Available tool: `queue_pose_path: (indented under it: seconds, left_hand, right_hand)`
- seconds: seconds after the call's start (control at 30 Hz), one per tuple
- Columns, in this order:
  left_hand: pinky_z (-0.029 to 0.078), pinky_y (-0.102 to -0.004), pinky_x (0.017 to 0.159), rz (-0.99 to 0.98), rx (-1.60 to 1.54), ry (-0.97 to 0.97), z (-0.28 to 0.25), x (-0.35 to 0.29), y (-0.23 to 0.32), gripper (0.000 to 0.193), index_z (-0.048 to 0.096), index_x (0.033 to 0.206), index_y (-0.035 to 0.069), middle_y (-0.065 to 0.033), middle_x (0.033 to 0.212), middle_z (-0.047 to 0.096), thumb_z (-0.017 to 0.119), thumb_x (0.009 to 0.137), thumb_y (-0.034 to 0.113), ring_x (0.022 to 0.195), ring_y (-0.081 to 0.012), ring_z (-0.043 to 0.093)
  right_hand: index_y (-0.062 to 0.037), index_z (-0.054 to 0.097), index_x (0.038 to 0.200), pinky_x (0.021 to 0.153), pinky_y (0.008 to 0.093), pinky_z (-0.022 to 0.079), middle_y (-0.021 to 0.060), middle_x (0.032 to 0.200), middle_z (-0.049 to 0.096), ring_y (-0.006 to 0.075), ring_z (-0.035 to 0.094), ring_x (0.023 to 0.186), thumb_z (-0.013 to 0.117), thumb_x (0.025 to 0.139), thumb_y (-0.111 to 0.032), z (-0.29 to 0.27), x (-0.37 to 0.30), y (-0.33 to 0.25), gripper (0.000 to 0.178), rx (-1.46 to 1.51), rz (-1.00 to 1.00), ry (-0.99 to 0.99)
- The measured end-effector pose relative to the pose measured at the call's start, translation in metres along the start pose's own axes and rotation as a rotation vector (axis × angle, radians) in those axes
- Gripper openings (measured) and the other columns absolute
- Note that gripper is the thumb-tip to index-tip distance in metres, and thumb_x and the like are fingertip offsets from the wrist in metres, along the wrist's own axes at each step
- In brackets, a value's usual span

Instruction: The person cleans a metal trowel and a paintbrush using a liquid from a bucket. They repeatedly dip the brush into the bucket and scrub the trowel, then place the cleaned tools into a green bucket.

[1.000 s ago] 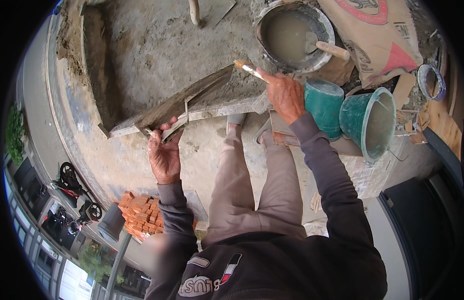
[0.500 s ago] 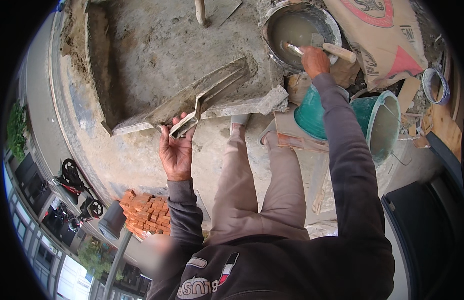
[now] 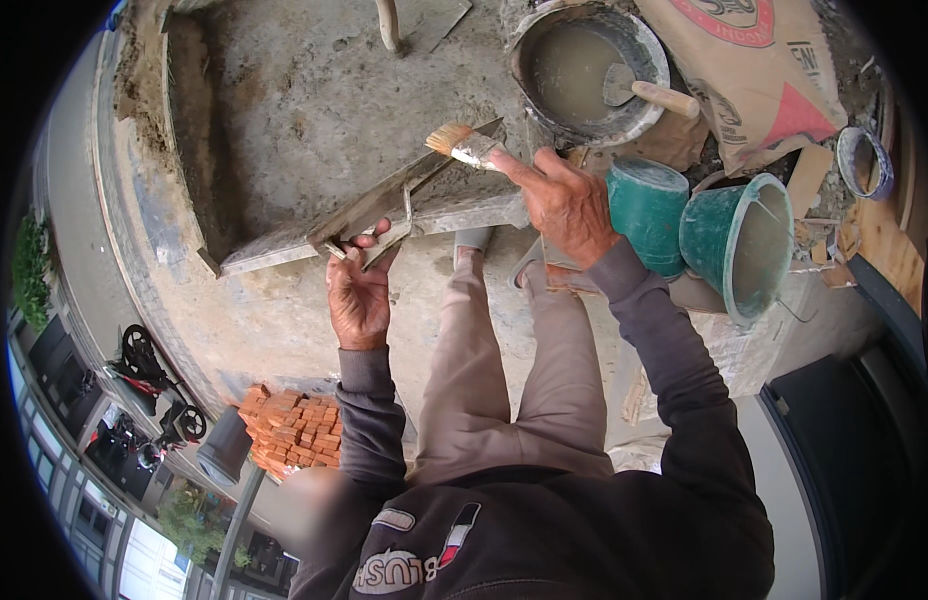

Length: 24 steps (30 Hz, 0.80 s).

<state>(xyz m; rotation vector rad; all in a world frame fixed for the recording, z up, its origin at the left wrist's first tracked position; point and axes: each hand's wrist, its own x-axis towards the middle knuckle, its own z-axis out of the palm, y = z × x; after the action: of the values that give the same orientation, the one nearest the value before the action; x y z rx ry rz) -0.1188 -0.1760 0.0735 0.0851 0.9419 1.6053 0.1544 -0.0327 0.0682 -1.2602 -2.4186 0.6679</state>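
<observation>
My left hand grips the end of a cement-smeared long grey tool with a bent metal bar. Its far part slants up and right over the front edge of a shallow mortar trough. A flat paintbrush is held in my right hand, with tan bristles pointing left and a pale-smeared ferrule. The brush hovers above the slanted tool, apart from my left hand. Right of it stands a black bucket of murky water. A wooden-handled trowel rests across that bucket's rim.
Two green buckets stand to the right, one upturned and one tilted with grey residue. Behind lies a paper cement bag. Another wooden handle stands in the trough. Stacked bricks are at lower left, near parked motorbikes.
My right hand has lifted the paintbrush out of the black bucket and brought it left and nearer, over the tool. The left hand's tool has shifted slightly; its grip holds.
</observation>
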Motion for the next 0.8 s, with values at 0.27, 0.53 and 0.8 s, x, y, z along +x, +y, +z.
queue_pose_path:
  seconds: [0.27,0.53,0.8]
  left_hand:
    - [0.029,-0.0656,0.118,-0.016,-0.049,0.038,-0.018,-0.005,0.010,0.015,0.070,0.096,0.001,-0.0136,0.108,0.066,0.070,0.091,0.015,0.134,-0.0405,0.046]
    - [0.033,-0.0657,0.116,-0.023,-0.357,0.165,-0.014,0.005,0.019,0.013,0.063,0.101,-0.007,-0.0182,0.107,0.066,0.064,0.092,0.002,0.135,-0.0375,0.047]
    - [0.042,-0.0635,0.109,-0.098,-0.508,0.252,-0.027,0.004,0.021,0.013,0.066,0.102,-0.001,-0.0208,0.114,0.068,0.063,0.096,0.010,0.132,-0.0377,0.051]
  right_hand:
    - [-0.0210,0.067,0.127,0.061,0.0423,0.054,0.0075,0.084,0.056,0.0295,0.064,0.069,0.061,0.088,-0.007,0.006,-0.013,0.044,0.043,-0.114,0.155,-0.046]
    - [-0.0153,0.069,0.125,0.068,0.0458,0.052,0.0130,0.084,0.061,0.0368,0.063,0.073,0.057,0.084,-0.002,0.035,-0.034,0.024,0.044,0.206,0.383,0.034]
    - [0.0015,0.068,0.111,0.062,0.0291,0.045,0.0037,0.079,0.061,0.0085,0.052,0.071,0.057,0.083,-0.004,0.029,-0.016,0.034,0.030,0.838,0.719,0.215]
